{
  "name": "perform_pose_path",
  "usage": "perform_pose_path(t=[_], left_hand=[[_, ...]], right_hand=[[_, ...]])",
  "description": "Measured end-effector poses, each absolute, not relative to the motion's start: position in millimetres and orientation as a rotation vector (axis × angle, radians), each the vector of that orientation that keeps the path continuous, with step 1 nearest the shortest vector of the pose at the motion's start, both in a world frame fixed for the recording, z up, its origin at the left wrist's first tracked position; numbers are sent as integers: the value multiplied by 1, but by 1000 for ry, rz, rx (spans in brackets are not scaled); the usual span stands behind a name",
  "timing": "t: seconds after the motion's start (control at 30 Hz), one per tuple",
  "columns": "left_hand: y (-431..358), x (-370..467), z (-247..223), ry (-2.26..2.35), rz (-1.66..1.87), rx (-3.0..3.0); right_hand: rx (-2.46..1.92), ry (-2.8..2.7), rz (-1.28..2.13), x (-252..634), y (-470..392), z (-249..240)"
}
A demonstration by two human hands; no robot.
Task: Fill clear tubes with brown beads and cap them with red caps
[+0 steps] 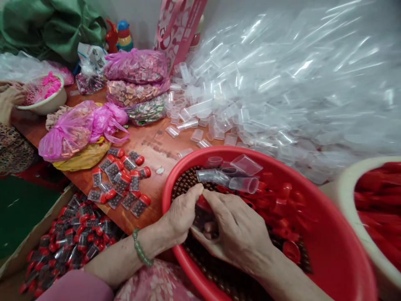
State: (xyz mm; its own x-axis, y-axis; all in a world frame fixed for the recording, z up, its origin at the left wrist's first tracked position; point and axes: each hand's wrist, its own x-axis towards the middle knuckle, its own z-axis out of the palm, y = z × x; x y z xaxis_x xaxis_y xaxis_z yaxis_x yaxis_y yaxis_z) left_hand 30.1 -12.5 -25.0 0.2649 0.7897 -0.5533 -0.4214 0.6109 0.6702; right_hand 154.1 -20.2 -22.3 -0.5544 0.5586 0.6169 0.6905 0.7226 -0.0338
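Both hands meet over the left side of a red basin [338, 234]. My left hand [181, 213], below a green bead bracelet, has its fingers closed on a small clear container [202, 217] with dark contents and some red at its top. My right hand [236, 225] is closed around the other side of it; fingers cover much of the container. Brown beads [184, 182] fill the basin's left and lower part. Several clear plastic tubes [244, 184] rest just beyond my fingertips, and red caps [282, 209] lie to their right.
A large heap of clear tubes [282, 83] covers the back right. Filled red-capped containers [122, 179] lie on the table, more in a box [75, 238] below. A pale tub [344, 179] holds red pieces. Pink bags [138, 67] stand behind. Another person's hand [11, 94] is at a white bowl [46, 106].
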Motion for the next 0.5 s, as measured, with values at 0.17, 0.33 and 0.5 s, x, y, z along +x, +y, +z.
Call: perform_pose_path(t=[0.17, 0.33, 0.5], left_hand=[[-12, 31, -21, 1027, 973, 378], [-6, 29, -21, 746, 702, 312], [-3, 29, -25, 747, 632, 313]], right_hand=[[-943, -2338, -191, 157, -19, -26], [-1027, -2279, 49, 162, -18, -29], [-1073, -2308, 11, 163, -16, -31]])
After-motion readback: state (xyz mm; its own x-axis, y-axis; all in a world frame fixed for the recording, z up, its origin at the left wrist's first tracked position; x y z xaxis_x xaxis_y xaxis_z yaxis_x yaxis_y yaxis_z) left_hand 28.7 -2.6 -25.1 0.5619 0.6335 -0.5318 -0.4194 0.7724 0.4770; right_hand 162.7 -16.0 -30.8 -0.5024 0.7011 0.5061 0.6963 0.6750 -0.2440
